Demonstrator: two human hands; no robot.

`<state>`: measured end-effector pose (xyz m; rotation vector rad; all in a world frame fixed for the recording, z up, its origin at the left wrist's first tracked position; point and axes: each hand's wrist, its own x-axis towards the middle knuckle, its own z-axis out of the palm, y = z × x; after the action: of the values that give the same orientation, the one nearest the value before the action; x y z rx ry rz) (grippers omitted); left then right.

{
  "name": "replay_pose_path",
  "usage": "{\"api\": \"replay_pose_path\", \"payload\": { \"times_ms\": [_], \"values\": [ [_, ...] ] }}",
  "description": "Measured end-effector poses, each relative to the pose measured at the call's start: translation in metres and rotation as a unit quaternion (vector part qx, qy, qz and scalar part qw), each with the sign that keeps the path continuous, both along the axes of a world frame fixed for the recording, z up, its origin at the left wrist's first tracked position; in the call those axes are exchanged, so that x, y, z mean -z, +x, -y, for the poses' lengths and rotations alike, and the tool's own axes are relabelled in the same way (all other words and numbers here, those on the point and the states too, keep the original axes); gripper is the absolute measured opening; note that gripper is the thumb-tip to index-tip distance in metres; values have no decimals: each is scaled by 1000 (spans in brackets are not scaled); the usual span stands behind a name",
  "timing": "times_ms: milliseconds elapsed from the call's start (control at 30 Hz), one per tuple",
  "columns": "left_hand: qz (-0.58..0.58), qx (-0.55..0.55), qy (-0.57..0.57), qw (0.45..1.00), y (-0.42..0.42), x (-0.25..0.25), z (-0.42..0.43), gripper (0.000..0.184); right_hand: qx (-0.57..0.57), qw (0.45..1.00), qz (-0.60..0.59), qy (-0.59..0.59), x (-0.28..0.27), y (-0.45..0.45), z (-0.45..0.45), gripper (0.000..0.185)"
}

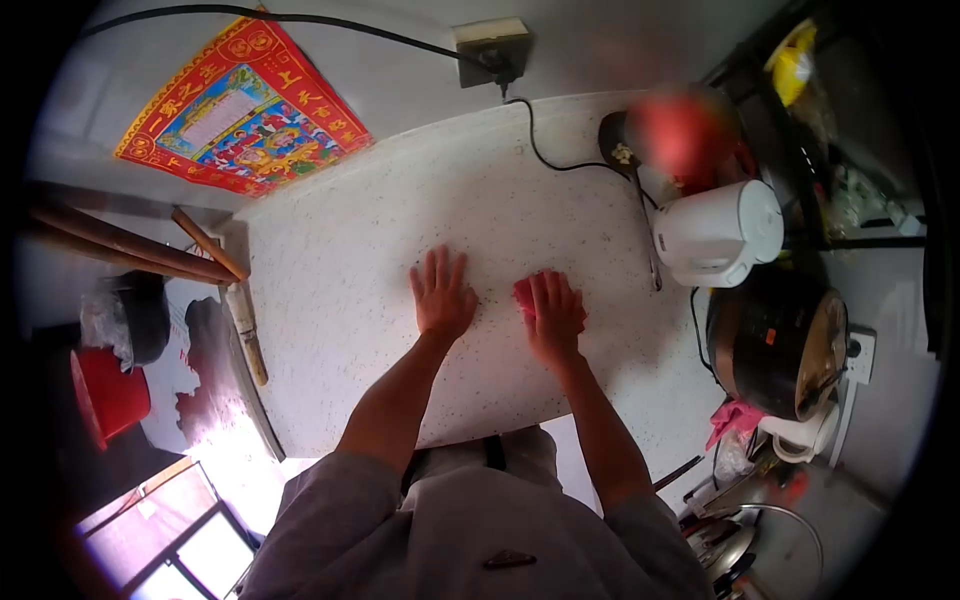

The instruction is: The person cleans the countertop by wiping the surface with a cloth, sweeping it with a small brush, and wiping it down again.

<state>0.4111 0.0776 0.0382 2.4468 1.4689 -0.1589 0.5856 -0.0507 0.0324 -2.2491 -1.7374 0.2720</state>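
My left hand (444, 295) lies flat on the speckled white countertop (350, 300), its fingers spread and nothing under them that I can see. To its right, my right hand (552, 312) presses down on a bunched red-pink cloth (523, 294). Bits of the cloth stick out on both sides of the fingers; the rest is hidden beneath the palm. Both forearms reach forward over the counter's near edge, and a gap of bare countertop separates the two hands.
At the right stand a white electric kettle (705, 235), a dark rice cooker (770, 350) and a long-handled ladle (645, 230). A black cord (545, 160) runs from the wall socket (492, 52). A wooden-handled tool (245, 335) lies along the left edge.
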Motion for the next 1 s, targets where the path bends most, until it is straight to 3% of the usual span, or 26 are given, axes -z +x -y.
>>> {"api": "replay_pose_path", "payload": {
  "times_ms": [133, 300, 467, 567, 767, 867, 1000],
  "values": [
    [-6, -3, -16, 1000, 3, -3, -4, 69, -30, 994, -102, 19, -17, 13, -32, 55],
    [4, -13, -25, 1000, 2, -3, -4, 69, -39, 973, -142, 178, 4, 63, -137, 47],
    [5, -12, -22, 1000, 3, -5, -5, 70, -58, 977, -45, 200, 17, 82, -231, 43],
    [23, -14, -11, 1000, 1, 0, -6, 70, -56, 989, -32, 129, 25, 84, -238, 34],
    [25, -6, 0, 1000, -1, -1, -4, 72, -21, 991, -100, 91, 28, 49, -163, 18],
    [4, -9, -16, 1000, 2, -1, -4, 71, 20, 962, -214, 169, -14, 11, -100, 20],
    [7, 14, 31, 999, -3, 20, -2, 69, 68, 940, -306, 134, -18, -27, -22, 14]
  ]
}}
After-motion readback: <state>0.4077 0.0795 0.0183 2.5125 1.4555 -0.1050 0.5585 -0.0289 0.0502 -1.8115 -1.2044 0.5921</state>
